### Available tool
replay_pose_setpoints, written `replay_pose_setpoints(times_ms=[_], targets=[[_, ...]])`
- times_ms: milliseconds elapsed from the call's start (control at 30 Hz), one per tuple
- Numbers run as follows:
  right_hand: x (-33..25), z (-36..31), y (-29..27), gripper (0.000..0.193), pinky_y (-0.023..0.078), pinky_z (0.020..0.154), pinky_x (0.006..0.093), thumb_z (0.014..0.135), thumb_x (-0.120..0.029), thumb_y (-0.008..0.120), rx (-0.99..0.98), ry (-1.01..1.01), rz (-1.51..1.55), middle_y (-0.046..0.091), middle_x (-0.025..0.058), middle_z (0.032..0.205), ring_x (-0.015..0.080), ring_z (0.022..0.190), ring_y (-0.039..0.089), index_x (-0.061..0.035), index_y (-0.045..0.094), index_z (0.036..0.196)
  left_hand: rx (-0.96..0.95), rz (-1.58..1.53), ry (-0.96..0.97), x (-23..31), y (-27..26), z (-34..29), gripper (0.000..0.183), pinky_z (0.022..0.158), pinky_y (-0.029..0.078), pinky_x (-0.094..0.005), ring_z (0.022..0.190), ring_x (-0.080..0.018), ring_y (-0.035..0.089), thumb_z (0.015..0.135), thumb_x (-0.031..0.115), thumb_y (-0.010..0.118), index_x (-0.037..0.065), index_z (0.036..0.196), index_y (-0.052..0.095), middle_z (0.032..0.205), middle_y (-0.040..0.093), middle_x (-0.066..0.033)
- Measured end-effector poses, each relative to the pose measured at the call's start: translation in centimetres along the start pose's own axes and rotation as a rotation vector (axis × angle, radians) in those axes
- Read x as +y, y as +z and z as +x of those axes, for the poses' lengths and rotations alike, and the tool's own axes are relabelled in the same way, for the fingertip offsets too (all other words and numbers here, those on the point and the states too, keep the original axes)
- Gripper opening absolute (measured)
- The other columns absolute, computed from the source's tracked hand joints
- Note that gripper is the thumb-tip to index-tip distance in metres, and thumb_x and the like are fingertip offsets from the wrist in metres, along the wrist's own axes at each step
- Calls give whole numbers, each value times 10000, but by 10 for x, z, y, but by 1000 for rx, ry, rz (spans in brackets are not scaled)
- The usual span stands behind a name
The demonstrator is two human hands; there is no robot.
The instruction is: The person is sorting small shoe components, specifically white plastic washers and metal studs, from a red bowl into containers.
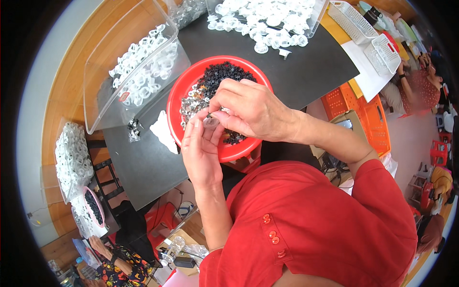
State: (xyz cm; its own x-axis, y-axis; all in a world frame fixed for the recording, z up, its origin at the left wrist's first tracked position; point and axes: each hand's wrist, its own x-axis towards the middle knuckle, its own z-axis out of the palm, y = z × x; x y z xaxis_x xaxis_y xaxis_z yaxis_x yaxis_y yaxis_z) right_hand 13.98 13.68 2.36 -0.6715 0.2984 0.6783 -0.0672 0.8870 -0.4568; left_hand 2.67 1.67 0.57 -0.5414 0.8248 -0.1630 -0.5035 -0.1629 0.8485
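Over a red basin (236,153), my two hands meet at a small translucent plastic piece (210,123). My left hand (200,152), palm up, grips this piece at its fingertips. From the right, my right hand (258,111) pinches a tiny dark part (209,115) against its top; the fingers partly cover that part. In the basin lie many small black parts (224,74) and, along its left side, silvery metal pieces (192,103). The hands hide the basin's middle.
A clear plastic box (103,107) of translucent pieces stands left on the dark table (315,71). More such pieces (267,19) lie at the back. White tissue (163,134) and a small bag (135,130) sit beside the basin. Other people work at lower left and far right.
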Motion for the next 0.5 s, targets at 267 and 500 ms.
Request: replay_pose_setpoints(times_ms=[267, 500], targets=[[-3, -6, -1, 114, 428, 601, 340, 824, -129, 635, 11, 95, -51, 548, 76, 794, 238, 651, 548, -28, 585, 819, -59, -138, -129, -1, -5, 0, 421, 984, 481, -352, 1155, -215, 564, 960, 126, 527, -3, 1346, 419, 1280, 544, -134], [-7, -7, 5, 99, 420, 611, 331, 801, -106, 654, 39, 128, 8, 553, 62, 784, 217, 652, 560, -38, 586, 819, -36, -254, -124, -3, -2, 0, 394, 934, 513, -347, 1065, -210, 613, 920, 100, 598, 9, 1288, 492, 1172, 602, -122]])
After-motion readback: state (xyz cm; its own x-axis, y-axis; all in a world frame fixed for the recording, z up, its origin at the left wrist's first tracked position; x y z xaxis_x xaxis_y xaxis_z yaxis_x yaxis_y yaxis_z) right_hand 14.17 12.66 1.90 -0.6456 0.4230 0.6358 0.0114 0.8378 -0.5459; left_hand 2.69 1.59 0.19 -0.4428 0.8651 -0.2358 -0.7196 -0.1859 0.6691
